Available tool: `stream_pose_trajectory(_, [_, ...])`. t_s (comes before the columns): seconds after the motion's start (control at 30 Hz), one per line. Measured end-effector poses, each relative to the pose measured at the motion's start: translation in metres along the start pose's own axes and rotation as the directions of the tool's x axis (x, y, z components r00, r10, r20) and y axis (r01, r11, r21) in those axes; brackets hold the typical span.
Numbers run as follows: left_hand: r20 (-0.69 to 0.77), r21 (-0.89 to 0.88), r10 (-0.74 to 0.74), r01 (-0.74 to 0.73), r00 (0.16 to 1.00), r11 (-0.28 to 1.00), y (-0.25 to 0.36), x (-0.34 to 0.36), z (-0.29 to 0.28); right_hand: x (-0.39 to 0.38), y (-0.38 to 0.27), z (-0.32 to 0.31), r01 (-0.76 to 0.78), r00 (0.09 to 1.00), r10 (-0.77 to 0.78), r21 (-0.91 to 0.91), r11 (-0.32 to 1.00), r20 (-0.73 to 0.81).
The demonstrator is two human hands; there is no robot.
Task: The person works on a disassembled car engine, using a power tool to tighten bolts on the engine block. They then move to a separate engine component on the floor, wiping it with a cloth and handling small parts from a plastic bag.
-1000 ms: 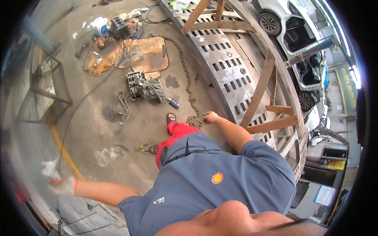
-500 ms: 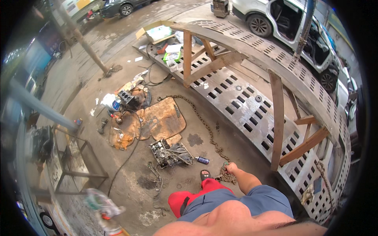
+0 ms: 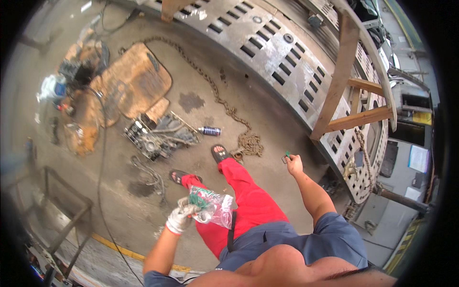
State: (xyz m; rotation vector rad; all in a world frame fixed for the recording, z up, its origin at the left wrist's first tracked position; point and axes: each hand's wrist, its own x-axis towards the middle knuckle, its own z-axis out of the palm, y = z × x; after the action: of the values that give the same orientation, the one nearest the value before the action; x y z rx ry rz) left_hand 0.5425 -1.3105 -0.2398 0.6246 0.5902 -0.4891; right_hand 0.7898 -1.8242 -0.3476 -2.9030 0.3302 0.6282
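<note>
My left hand [image 3: 180, 217], in a white glove, is closed on a clear plastic bag [image 3: 222, 208] with green on it, held in front of my red trousers. My bare right hand [image 3: 295, 165] reaches out to the right, its fingers pinching a small green and dark piece [image 3: 286, 157] with a squarish outline, too small to name. Left of that hand, apart from it, a rusty chain [image 3: 249, 145] lies heaped on the floor, its length trailing up and away. An engine part [image 3: 150, 138] with hoses rests ahead of my sandalled feet, beside a dark spray can [image 3: 209, 130].
A long perforated metal ramp [image 3: 325, 115] with timber braces [image 3: 342, 71] runs along the right. Stained brown boards [image 3: 138, 79] lie ahead, next to a white jug [image 3: 53, 88]. A black cable [image 3: 101, 162] crosses the floor beside a metal frame [image 3: 71, 217] on the left.
My left hand has come from the lower left to before my legs with the bag. My right hand has moved right, away from the chain heap. The view has tipped downward.
</note>
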Motion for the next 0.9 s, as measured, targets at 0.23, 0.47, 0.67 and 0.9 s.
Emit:
stream_pose_trajectory(0.23, [0.060,0.098,-0.112,0.106,0.992,0.990,-0.033,0.090,-0.102,0.073,-0.039,0.085,0.220,0.974,-0.223,-0.098,0.971,-0.024])
stream_pose_trajectory(0.47, [-0.076,-0.073,-0.032,0.027,0.997,0.997,-0.128,0.210,-0.163,0.297,-0.119,0.150,0.479,0.835,-0.474,-0.058,0.876,-0.279])
stream_pose_trajectory(0.67, [-0.215,-0.085,0.009,-0.028,0.976,0.996,-0.183,0.273,-0.204,0.469,-0.188,0.102,0.315,0.631,-0.392,-0.241,0.918,-0.670])
stream_pose_trajectory(0.9, [-0.464,0.241,0.502,-0.442,0.730,0.864,-0.183,0.261,-0.224,0.519,-0.199,0.172,0.338,0.620,-0.326,-0.132,0.932,-0.713])
